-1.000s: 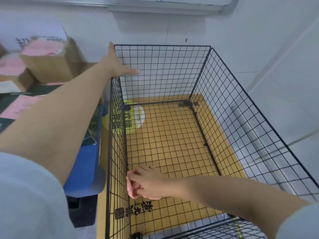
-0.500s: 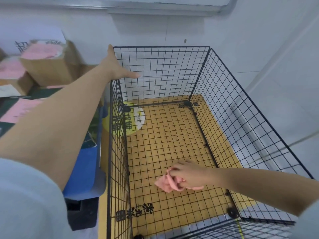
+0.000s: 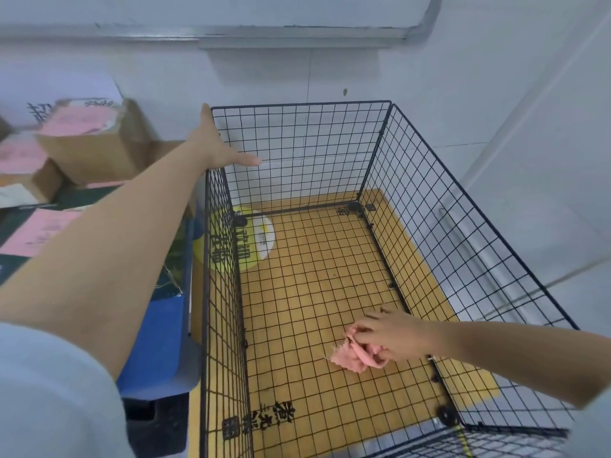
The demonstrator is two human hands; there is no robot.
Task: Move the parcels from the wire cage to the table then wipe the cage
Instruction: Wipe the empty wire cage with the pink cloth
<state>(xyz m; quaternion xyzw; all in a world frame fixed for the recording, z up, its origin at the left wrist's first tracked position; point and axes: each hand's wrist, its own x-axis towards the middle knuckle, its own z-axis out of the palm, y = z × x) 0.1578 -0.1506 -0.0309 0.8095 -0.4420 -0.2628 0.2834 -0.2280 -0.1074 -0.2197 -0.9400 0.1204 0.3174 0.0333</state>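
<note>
Wire cage [image 3: 463, 226] floor, lower right: grips bunched pink cloth [image 3: 352, 358] in right hand [image 3: 393, 335], rests spread left hand [image 3: 213, 150] on upper-left corner rim, parcels [image 3: 89, 143] out at upper left; risks snagging frayed cloth on mesh, tugging cage askew.

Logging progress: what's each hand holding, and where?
Right hand grips the pink cloth by its bunched end; left hand only rests on the cage corner.

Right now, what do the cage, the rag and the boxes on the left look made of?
Cage: thin metal wire, probably black-coated, going by the rigid square grid and dull sheen.
Rag: soft pink cloth, matte. It bunches in the right hand and its edge is frayed.
Boxes: brown cardboard, matte, with creased walls and what look like pink paper labels on top.
</note>
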